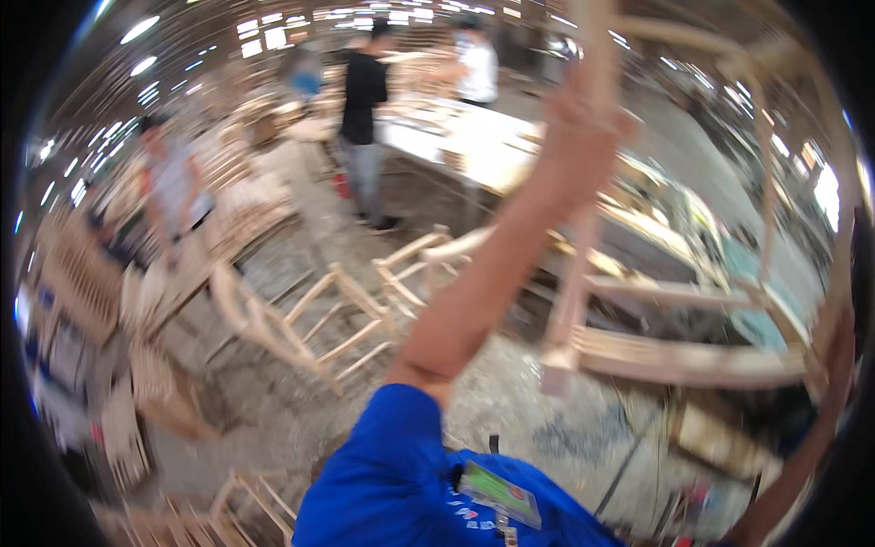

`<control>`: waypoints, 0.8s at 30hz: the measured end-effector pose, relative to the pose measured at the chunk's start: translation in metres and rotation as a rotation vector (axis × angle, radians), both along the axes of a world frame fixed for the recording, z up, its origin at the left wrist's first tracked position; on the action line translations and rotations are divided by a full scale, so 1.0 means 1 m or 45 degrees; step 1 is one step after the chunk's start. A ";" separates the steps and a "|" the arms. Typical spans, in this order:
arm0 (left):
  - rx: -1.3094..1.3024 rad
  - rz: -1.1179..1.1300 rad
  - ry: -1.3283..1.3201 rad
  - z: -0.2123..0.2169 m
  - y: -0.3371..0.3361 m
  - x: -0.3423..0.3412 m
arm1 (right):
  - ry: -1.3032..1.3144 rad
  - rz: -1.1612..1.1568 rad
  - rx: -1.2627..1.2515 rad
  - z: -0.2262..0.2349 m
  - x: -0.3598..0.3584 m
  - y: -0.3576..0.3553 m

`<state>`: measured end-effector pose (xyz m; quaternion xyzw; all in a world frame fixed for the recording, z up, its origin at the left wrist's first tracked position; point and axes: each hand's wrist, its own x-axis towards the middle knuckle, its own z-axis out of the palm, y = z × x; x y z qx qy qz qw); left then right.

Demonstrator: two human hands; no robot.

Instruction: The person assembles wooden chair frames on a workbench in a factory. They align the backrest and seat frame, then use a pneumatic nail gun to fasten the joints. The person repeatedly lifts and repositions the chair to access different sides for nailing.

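I hold an unfinished wooden chair frame (693, 360) up in front of me, tilted, with its legs pointing up and away. My left hand (583, 123) is raised high and closed around one pale leg of the frame. My left arm, in a blue sleeve, stretches up from the bottom middle. My right forearm rises along the right rim, and my right hand (843, 333) sits by the frame's right post. Blur and the dark rim hide its grip.
More bare wooden chair frames (305, 324) stand on the concrete floor to the left and centre. Stacks of wooden parts (82, 273) line the left side. Several people stand at a long pale workbench (474, 137) at the back. A badge (497, 492) hangs at my chest.
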<state>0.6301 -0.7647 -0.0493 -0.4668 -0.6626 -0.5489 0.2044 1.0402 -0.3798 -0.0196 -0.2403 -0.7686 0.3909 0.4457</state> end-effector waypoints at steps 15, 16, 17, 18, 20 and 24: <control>0.278 -0.431 -0.457 0.037 0.211 -0.104 | 0.231 0.040 -0.102 -0.019 -0.198 0.134; 0.266 -0.425 -0.444 0.035 0.226 -0.123 | 0.240 0.057 -0.100 -0.022 -0.215 0.152; 0.269 -0.409 -0.440 0.033 0.243 -0.139 | 0.236 0.053 -0.092 -0.025 -0.231 0.169; 0.272 -0.389 -0.433 0.031 0.259 -0.157 | 0.234 0.054 -0.085 -0.028 -0.249 0.187; 0.282 -0.368 -0.436 0.025 0.292 -0.192 | 0.217 0.044 -0.100 -0.034 -0.286 0.222; 0.321 -0.405 -0.448 0.025 0.356 -0.276 | 0.241 0.051 -0.118 -0.037 -0.378 0.278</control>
